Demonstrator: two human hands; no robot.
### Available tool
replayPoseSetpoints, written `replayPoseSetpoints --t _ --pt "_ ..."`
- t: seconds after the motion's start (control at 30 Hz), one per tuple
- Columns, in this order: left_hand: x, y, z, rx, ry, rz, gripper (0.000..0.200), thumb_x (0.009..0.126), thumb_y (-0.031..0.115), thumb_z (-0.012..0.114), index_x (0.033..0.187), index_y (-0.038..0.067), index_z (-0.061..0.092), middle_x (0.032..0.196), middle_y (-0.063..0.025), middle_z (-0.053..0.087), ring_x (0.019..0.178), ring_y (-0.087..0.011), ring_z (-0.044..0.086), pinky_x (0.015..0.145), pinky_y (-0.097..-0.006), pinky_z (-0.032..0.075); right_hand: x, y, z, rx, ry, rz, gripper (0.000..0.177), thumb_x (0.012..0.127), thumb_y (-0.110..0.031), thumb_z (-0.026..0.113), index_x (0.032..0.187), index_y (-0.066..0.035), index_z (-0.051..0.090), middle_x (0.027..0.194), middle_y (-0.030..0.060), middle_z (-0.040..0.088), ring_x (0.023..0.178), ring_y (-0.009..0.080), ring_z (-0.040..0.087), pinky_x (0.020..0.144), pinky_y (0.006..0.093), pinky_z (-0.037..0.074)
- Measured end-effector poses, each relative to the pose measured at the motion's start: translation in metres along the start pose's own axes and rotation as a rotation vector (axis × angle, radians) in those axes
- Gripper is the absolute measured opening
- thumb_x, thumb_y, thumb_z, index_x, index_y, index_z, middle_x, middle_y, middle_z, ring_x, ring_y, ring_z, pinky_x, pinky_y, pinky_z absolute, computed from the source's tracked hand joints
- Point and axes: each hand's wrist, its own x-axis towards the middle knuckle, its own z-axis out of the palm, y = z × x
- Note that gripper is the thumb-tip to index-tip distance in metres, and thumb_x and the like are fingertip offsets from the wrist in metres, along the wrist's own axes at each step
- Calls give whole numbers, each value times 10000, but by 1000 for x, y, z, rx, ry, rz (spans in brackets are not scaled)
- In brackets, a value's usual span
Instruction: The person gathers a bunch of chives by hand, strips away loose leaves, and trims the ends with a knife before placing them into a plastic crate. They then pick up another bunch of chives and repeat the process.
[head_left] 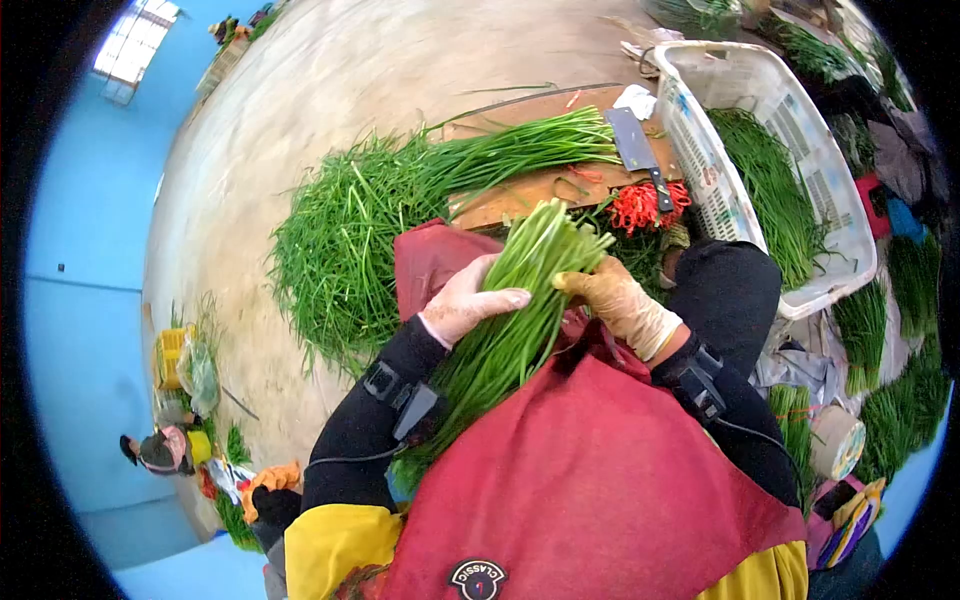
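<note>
White perforated plastic crate (pixel 704 150): beside black-clad right leg (pixel 738 290), apparently for reach. Long green-stalk bundle (pixel 522 315): over the lap. White-gloved left hand (pixel 472 302), yellowish-gloved right hand (pixel 622 303): grasping it from opposite sides, presumably to keep stalks together.

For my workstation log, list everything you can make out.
Held bundle: one, green, between hands
Loose pile: one, green, left of board
Sheaf: one, green, on board
Board: one, brown, ahead
Cleaver: one, grey and black, on board
Ties: one cluster, red, near cleaver handle
Basket: one, white, right
Basket greens: one heap, green, inside
Bundles: several, green, far right
Crate: one, yellow, far left
Co-worker: at least one, multicoloured, lower left
Window: one, white, upper left
Apron: one, red, on wearer
Left hand: one, whitish glove, on bundle
Right hand: one, tan glove, on bundle
</note>
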Motion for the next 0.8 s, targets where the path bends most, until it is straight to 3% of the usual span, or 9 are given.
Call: replayPoseSetpoints --t 0.07,0.1,0.2,0.3,0.5,0.6,0.67,0.77,0.8 --pt "4 6 5 91 -53 127 597 830 297 707 1274 -39 490 1136 -99 616 1031 -170 579 929 -311 447 2 8 3 223 -42 -167 452 806 -124 651 1226 2 541 1136 86 625 1022 201 595 911 347 469" --pt "32 -43 26 21 -28 233 564 829 315 705 1221 -44 519 1113 -108 622 992 -174 585 883 -322 468 -27 -8 -21 126 -46 -28 478 813 -139 647 1251 -2 512 1158 95 610 1059 218 582 938 353 456" --pt "8 -10 32 413 -14 -76 626 847 506 621 1193 -14 571 1079 -148 642 1016 -212 600 893 -349 460 -20 -1 4 293 -114 -156 777 770 -258 742 1413 -64 351 1334 141 502 1208 261 509 1052 411 396" --pt "26 -46 43 228 -198 -85 762 877 660 456 1238 -3 564 1126 -171 627 1053 -231 591 925 -342 436 -16 1 10 377 -144 -130 899 715 -323 799 1436 -68 328 1341 182 499 1227 273 497 1057 408 390" --pt "17 -44 29 200 -230 -88 797 864 698 428 1212 -1 587 1141 -167 630 1081 -230 587 944 -337 433 -7 15 16 386 2 -152 510 811 -200 694 1256 -26 518 965 104 633 948 247 602 923 417 478" --pt "-23 -19 -17 611 -69 60 622 893 531 537 1191 -12 593 1162 -161 631 1095 -242 585 976 -352 433 -11 4 22 357 24 -245 386 827 -182 676 1158 -18 563 928 86 627 916 244 606 936 425 465" --pt "-64 -30 -86 21 126 278 408 934 322 551 1211 26 597 1148 -107 647 1026 -202 626 916 -318 478 -7 5 15 377 1 -273 393 830 -192 670 1166 -21 559 908 70 615 918 237 600 970 426 443" --pt "-160 -21 -132 125 670 -16 411 954 358 510 1224 59 590 1138 -53 654 993 -154 624 846 -294 482 -6 9 8 365 -18 -284 405 833 -217 664 1172 -26 553 931 63 607 939 232 591 974 419 440" --pt "-185 -27 -134 128 761 -64 460 904 386 586 1205 38 602 1109 -53 650 961 -120 609 828 -265 458 -6 7 10 378 -23 -287 414 831 -216 665 1181 -28 549 942 63 605 949 231 586 978 416 436"
